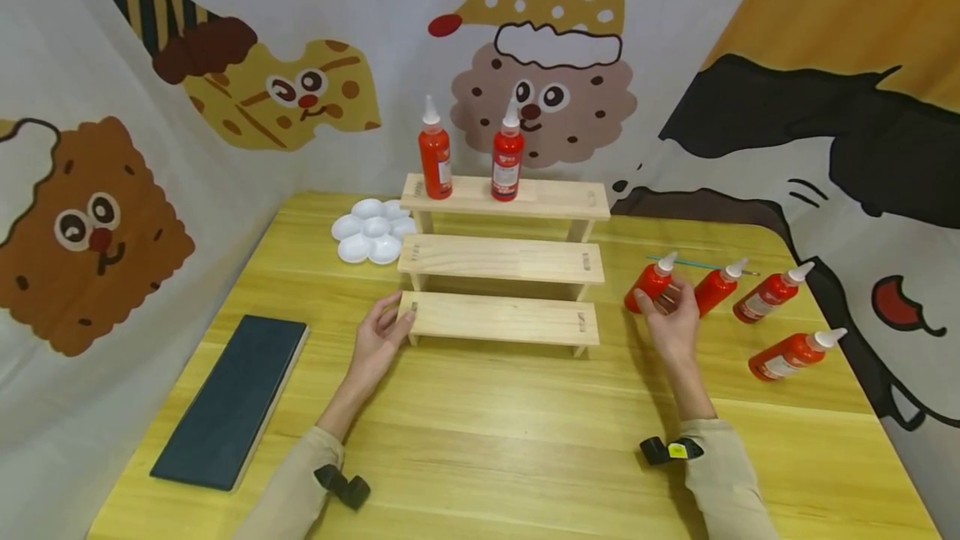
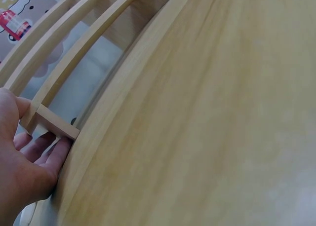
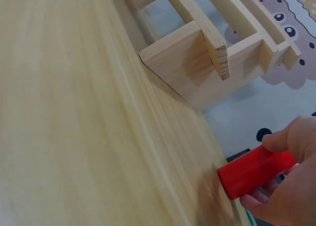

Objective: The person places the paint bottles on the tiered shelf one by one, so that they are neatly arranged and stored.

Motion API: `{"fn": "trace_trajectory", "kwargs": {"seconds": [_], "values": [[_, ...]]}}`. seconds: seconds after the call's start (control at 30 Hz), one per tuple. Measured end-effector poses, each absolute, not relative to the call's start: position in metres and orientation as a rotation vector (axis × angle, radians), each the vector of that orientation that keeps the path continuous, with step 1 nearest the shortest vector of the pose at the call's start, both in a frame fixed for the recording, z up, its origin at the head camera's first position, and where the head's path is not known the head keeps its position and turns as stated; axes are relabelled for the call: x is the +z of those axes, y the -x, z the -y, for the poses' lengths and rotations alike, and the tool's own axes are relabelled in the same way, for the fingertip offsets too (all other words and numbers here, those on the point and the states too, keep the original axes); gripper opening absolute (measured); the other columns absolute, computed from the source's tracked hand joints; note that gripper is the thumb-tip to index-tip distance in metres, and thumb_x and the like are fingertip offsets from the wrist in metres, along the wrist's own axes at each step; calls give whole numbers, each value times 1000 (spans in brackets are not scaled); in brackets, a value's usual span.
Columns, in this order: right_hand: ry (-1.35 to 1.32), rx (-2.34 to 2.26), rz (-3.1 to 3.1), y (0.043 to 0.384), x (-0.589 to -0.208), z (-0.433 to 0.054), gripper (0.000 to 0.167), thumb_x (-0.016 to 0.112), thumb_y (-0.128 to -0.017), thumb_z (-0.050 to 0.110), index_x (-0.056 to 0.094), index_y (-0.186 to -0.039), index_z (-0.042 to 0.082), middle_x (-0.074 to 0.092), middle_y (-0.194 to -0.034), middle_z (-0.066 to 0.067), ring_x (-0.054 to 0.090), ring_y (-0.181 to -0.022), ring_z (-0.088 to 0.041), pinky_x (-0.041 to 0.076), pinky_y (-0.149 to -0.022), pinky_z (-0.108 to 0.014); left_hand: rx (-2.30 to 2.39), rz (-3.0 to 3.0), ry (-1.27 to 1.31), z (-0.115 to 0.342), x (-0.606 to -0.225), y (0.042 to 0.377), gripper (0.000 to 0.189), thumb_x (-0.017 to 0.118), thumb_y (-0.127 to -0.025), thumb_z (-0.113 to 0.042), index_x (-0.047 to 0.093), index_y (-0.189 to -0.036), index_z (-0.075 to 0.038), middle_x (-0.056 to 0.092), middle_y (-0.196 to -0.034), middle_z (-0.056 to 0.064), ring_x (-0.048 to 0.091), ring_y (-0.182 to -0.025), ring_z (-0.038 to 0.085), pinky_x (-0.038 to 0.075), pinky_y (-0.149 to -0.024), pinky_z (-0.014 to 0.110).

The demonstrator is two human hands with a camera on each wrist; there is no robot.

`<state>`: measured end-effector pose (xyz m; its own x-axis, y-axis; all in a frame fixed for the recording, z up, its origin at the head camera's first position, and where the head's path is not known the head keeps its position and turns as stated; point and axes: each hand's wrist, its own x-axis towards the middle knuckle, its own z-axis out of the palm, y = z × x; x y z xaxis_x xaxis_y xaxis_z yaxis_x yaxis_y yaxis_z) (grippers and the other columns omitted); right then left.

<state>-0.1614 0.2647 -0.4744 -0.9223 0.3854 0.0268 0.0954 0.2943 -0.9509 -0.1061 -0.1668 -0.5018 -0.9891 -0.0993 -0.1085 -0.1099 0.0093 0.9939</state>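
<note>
A three-step wooden stand occupies the middle of the table. My left hand grips the left end of its lowest step, thumb on the board and fingers against the side support. Two red bottles with white pointed nozzles, one on the left and one nearer the middle, stand on the top step. Right of the stand, my right hand holds another red bottle between thumb and fingers. Its base is close to the tabletop in the right wrist view.
Three more red bottles, one beside my right hand, one farther right and one nearer, are on the table's right. A thin blue-green brush lies behind them. At left are a white flower-shaped palette and a dark flat board.
</note>
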Motion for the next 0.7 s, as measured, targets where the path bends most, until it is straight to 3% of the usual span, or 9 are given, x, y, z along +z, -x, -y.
{"fn": "trace_trajectory", "kwargs": {"seconds": [0.1, 0.27, 0.5, 0.7], "values": [[419, 1668, 2290, 164, -474, -263, 58, 70, -95, 7, 42, -145, -2, 59, -136, -23, 60, -118, -31, 53, -92, -9, 2199, -2234, 221, 167, -501, 109, 54, 62, -102, -19, 42, -151, -7, 53, -146, 26, 55, -132, 40, 55, -94, 16], [407, 1679, 2237, 164, -471, -260, 55, 71, -94, 7, 45, -142, -1, 59, -133, -18, 61, -111, -18, 51, -85, -4, 2186, -2257, 221, 166, -499, 106, 53, 63, -102, -17, 43, -150, -6, 54, -144, 28, 55, -131, 42, 55, -95, 16], [303, 1664, 2108, 170, -443, -255, 45, 73, -92, 6, 55, -133, 8, 63, -115, 7, 65, -108, -10, 55, -90, -11, 2180, -2272, 203, 166, -502, 104, 55, 64, -101, -19, 43, -151, -6, 55, -143, 27, 56, -130, 41, 55, -94, 16], [226, 1652, 2076, 181, -409, -249, 47, 72, -94, 10, 55, -137, 17, 63, -125, 2, 64, -117, -16, 56, -101, -25, 2182, -2257, 225, 167, -502, 105, 54, 63, -102, -18, 43, -151, -8, 56, -143, 26, 57, -130, 40, 56, -93, 17]]}}
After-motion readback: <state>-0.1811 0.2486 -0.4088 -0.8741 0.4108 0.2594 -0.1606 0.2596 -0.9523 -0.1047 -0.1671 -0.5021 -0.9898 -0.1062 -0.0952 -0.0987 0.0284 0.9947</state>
